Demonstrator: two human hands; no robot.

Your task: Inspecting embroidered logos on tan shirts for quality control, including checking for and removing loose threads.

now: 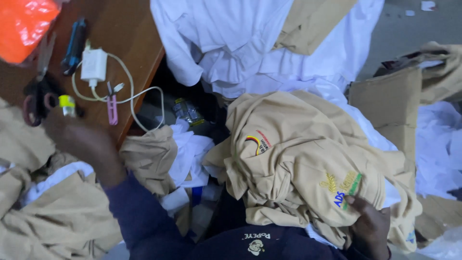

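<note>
One tan shirt [308, 159] lies gripped under right-hand fingers [358, 207].

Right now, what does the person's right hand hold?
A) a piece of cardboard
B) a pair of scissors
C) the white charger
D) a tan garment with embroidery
D: the right hand has its grip on the edge of the tan garment, near the embroidery; the scissors and white charger lie on the wooden table.
</note>
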